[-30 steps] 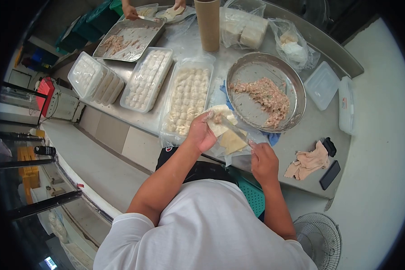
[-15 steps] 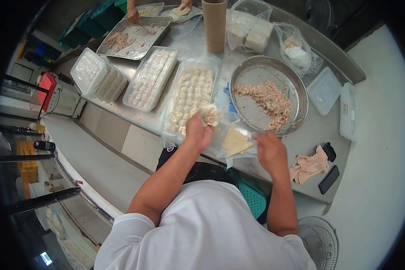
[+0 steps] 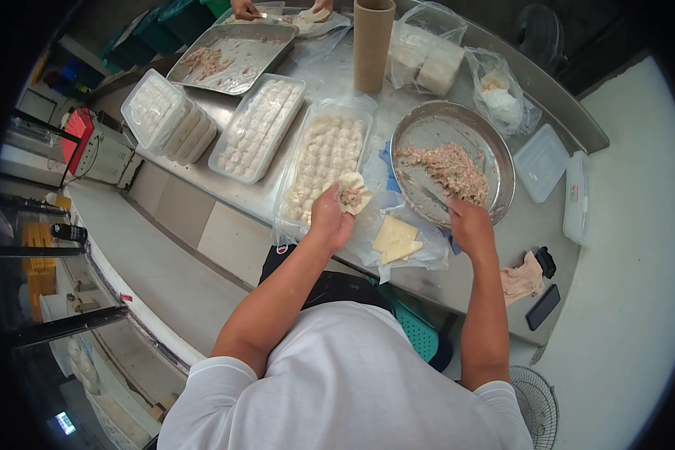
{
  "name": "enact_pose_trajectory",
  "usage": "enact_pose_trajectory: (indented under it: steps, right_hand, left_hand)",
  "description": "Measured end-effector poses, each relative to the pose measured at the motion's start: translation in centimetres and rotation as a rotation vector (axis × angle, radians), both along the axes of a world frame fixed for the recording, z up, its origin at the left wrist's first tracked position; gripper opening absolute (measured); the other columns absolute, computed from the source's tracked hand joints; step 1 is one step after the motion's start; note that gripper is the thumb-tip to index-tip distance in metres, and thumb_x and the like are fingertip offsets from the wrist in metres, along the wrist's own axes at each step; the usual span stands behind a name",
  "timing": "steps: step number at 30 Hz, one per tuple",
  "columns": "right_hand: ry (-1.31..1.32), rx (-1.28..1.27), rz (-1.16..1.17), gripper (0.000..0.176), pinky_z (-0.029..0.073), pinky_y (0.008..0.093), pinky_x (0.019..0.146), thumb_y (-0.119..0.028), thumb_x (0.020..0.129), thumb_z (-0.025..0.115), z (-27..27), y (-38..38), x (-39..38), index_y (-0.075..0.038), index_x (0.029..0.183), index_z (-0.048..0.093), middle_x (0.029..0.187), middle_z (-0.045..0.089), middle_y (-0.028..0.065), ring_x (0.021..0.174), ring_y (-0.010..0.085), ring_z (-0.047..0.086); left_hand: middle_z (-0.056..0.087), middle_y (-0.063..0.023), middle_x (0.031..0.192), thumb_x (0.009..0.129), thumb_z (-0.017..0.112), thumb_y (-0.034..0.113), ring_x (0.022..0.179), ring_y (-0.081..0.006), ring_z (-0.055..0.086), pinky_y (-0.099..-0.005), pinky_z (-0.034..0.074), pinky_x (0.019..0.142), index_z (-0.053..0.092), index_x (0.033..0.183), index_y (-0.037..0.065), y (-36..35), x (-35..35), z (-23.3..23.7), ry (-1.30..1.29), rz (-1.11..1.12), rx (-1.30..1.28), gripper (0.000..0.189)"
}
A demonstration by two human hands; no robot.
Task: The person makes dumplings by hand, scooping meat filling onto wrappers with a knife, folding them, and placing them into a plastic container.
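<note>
My left hand (image 3: 331, 217) cups a dumpling wrapper (image 3: 364, 192) with a lump of pinkish filling in its middle. My right hand (image 3: 471, 227) is closed round a thin metal spatula (image 3: 436, 199), partly hidden by the fingers, at the near rim of the round steel pan (image 3: 508, 202). Minced filling (image 3: 455, 166) is heaped in that pan. Between the two hands, flat square wrappers (image 3: 395, 238) lie stacked on clear plastic. Just beyond my left hand is a plastic tray (image 3: 370, 124) holding rows of folded dumplings (image 3: 330, 146).
Left of the tray stand a filled dumpling box (image 3: 256, 127) and stacked boxes (image 3: 169, 120). Another person's hands (image 3: 245, 9) work by a metal tray (image 3: 274, 56). A cardboard tube (image 3: 372, 45), bagged wrappers (image 3: 427, 60), lids (image 3: 544, 161), a cloth (image 3: 523, 279) and a phone (image 3: 543, 307) surround the pan.
My right hand has moved from beside the wrapper stack up and right to the pan's rim. The wrapper in my left hand now lies more open, its filling showing.
</note>
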State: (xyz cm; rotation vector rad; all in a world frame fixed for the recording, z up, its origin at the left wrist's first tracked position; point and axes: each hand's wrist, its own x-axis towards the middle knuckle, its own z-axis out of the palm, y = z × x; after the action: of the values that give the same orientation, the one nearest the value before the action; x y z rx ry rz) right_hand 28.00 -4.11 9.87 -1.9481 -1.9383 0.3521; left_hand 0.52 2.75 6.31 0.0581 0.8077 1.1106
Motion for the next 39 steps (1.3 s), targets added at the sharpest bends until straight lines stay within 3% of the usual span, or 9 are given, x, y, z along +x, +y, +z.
enact_pose_trajectory:
  steps: [4,13,15,19,24,28,30,36,39]
  right_hand:
    - [0.305,0.129,0.028,0.018,0.051,0.0414,0.071,-0.006,0.085,0.064,1.7,-2.8,0.5,-0.005,0.1,0.072,0.083,0.065,0.0154,0.077,0.0351,0.064]
    - [0.163,0.241,0.034,0.027,0.049,0.039,0.066,-0.001,0.08,0.066,-0.1,-5.8,-5.5,-0.009,0.105,0.071,0.083,0.057,0.0114,0.078,0.0299,0.06]
    - [0.171,0.233,0.018,0.027,0.049,0.0384,0.067,-0.001,0.08,0.066,1.4,-6.0,-5.8,-0.008,0.105,0.071,0.084,0.058,0.0116,0.077,0.0298,0.06]
    - [0.414,0.24,-0.024,0.026,0.05,0.036,0.068,-0.001,0.083,0.064,5.1,-6.3,-5.6,-0.005,0.107,0.07,0.088,0.061,0.0126,0.077,0.0295,0.061]
    - [0.391,0.163,0.042,0.024,0.049,0.0355,0.069,-0.001,0.083,0.064,4.4,-6.8,-6.3,-0.003,0.106,0.07,0.088,0.062,0.0131,0.078,0.0301,0.062]
    - [0.36,0.019,0.164,0.021,0.049,0.0354,0.068,-0.002,0.083,0.065,5.5,-6.5,-5.2,-0.002,0.103,0.07,0.088,0.062,0.0128,0.078,0.0303,0.061]
    - [0.331,-0.051,0.198,0.02,0.049,0.0352,0.068,-0.002,0.082,0.065,6.7,-6.7,-4.0,-0.002,0.102,0.07,0.088,0.062,0.0123,0.079,0.0297,0.062]
    - [0.611,-0.155,-0.064,0.015,0.045,0.0284,0.06,-0.013,0.085,0.072,2.2,-7.2,-3.4,-0.003,0.096,0.069,0.078,0.062,0.0016,0.066,0.0118,0.056]
    - [0.835,-0.126,-0.108,0.018,0.04,0.0241,0.054,-0.019,0.087,0.074,0.2,-7.1,-8.3,-0.004,0.095,0.067,0.078,0.06,-0.0002,0.059,0.0058,0.047]
  left_hand:
    - [0.06,-0.0152,0.123,0.105,0.04,0.022,0.11,-0.0267,0.062,-0.0408,0.05,0.1,0.052,0.126,-0.004,0.5,1.1,-0.6,-0.005,-0.065,0.036,0.036]
    - [0.059,-0.0181,0.126,0.106,0.037,0.028,0.105,-0.0274,0.061,-0.0411,0.048,0.101,0.053,0.122,-0.003,0.3,2.7,1.4,-0.069,-0.14,0.058,0.038]
    - [0.058,-0.0179,0.127,0.104,0.041,0.032,0.11,-0.0265,0.06,-0.0412,0.048,0.1,0.049,0.128,-0.003,-0.3,0.6,1.8,-0.383,-0.271,0.236,0.043]
    - [0.058,-0.0173,0.127,0.1,0.053,0.023,0.113,-0.0258,0.06,-0.0392,0.047,0.099,0.048,0.132,-0.002,-0.9,-0.4,3.7,-0.35,-0.264,0.263,0.042]
    - [0.062,-0.0142,0.12,0.083,0.071,0.004,0.113,-0.0251,0.061,-0.0353,0.047,0.094,0.055,0.127,0.003,-1.9,-0.2,5.5,0.972,-0.435,0.951,0.047]
    - [0.066,-0.0127,0.103,0.08,0.075,0.008,0.1,-0.0235,0.064,-0.035,0.05,0.088,0.059,0.116,0.002,-1.2,-1.9,3.5,1.198,-0.612,1.0,0.039]
    - [0.065,-0.0209,0.092,0.082,0.073,0.012,0.086,-0.0335,0.066,-0.0365,0.051,0.078,0.063,0.103,0.001,-1.3,-2.4,2.8,1.29,-0.574,1.277,0.026]
    - [0.062,-0.006,0.082,0.091,0.069,0.014,0.066,-0.0134,0.061,-0.0305,0.054,0.061,0.064,0.093,0.0,-2.7,-1.0,3.6,0.909,-0.443,0.672,0.015]
    - [0.062,-0.0051,0.085,0.097,0.061,0.023,0.079,-0.0129,0.061,-0.0314,0.054,0.076,0.064,0.098,0.001,-5.0,1.3,3.2,0.568,-0.415,0.612,0.022]
